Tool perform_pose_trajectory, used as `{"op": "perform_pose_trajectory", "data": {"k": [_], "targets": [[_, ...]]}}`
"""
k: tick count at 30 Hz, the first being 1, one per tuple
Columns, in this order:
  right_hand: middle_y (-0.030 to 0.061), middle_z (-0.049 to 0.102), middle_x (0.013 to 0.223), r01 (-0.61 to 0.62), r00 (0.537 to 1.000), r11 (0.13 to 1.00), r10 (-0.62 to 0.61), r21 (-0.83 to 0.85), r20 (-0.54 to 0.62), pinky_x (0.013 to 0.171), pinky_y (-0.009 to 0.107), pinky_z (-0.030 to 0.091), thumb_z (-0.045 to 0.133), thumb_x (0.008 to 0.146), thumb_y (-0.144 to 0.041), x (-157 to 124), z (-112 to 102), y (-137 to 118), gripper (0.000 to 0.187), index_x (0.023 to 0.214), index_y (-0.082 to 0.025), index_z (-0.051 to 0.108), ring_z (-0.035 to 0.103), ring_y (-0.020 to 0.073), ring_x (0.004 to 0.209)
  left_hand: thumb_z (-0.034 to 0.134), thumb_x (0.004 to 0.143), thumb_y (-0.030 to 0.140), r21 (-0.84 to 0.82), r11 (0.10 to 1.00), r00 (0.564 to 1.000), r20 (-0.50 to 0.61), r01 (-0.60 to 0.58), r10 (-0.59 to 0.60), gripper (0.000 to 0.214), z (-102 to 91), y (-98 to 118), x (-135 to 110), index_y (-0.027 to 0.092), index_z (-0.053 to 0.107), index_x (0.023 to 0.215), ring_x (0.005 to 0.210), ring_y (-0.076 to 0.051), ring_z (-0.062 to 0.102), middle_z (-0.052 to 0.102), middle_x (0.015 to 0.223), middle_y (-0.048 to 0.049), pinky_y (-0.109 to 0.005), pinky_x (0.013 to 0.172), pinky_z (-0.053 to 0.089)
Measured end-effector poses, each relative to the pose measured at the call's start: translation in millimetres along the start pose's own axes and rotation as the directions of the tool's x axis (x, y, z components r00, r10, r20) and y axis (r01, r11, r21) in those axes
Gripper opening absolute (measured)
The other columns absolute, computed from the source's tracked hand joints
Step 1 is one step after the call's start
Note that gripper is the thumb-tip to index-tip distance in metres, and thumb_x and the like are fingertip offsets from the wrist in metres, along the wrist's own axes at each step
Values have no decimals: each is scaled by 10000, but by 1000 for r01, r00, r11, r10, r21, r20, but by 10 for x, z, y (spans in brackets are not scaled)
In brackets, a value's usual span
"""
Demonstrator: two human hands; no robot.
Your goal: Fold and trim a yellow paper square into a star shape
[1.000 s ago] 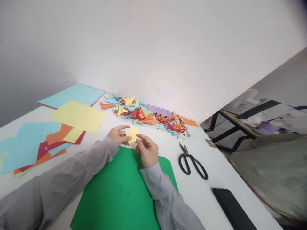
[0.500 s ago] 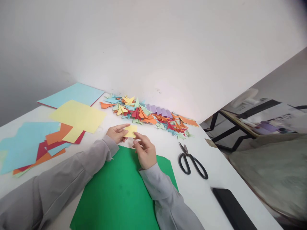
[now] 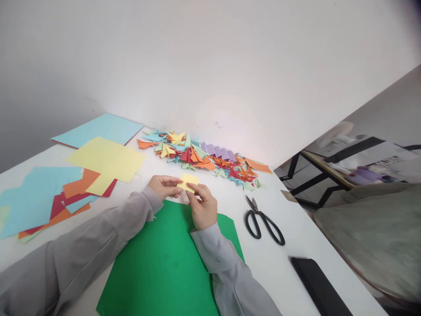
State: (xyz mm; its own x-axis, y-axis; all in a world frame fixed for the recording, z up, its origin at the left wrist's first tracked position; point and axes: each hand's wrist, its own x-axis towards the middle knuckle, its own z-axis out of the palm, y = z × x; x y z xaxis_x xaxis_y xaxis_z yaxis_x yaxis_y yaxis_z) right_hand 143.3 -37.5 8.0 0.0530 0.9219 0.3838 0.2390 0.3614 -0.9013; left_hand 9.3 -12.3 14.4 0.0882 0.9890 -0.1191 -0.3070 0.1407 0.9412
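Holding small yellow paper (image 3: 191,177) near the green sheet (image 3: 161,259).
Grasping left edge with fingers of left hand (image 3: 163,186), lower edge with those of right hand (image 3: 203,207).

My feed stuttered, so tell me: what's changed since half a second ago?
The small yellow paper has shifted to the right. The right hand, its fingers spread near the paper's edge before, now pinches it; the left hand still holds the left side. Scissors, green sheet and folded-paper pile stayed put.
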Motion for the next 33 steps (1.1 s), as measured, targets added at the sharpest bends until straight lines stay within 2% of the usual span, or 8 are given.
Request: {"op": "perform_pose_trajectory", "data": {"k": [8,17,25,30,33], "targets": [[59,520,855,-99,994,993,96,60,61,459,237,453,581,675,-279,26,13,10,223,868,-177,623,482,140,676,720,431,110,43,999,1000,-22,-17,18,251,13,39,-10,89,643,669,414,-90,550,612,458,-3,-229,497,488],[36,522,802,-97,995,991,96,93,15,457,229,439,637,620,-293,51,-4,46,219,804,-175,642,489,142,691,723,420,133,64,997,998,-35,-51,54,190,33,41,-27,99,630,582,409,-87,554,612,444,4,-207,465,490],[24,532,733,-115,993,985,115,126,8,460,242,444,629,635,-321,56,-16,22,200,758,-165,658,501,135,647,746,393,160,58,996,998,7,-62,62,310,42,20,-29,92,648,679,429,-110,576,631,484,-9,-230,468,504],[31,573,746,-147,989,978,150,149,-12,470,244,452,656,600,-320,53,0,27,209,739,-164,649,521,141,658,753,399,193,50,999,1000,5,-21,20,280,57,30,-44,84,642,631,402,-114,565,617,447,-17,-235,445,499],[30,598,747,-174,984,965,175,193,14,483,246,463,687,562,-303,46,15,17,267,787,-169,639,544,150,678,756,395,200,17,999,999,-19,-28,28,266,52,33,-37,89,643,608,390,-101,556,611,436,-10,-228,455,505]]}}
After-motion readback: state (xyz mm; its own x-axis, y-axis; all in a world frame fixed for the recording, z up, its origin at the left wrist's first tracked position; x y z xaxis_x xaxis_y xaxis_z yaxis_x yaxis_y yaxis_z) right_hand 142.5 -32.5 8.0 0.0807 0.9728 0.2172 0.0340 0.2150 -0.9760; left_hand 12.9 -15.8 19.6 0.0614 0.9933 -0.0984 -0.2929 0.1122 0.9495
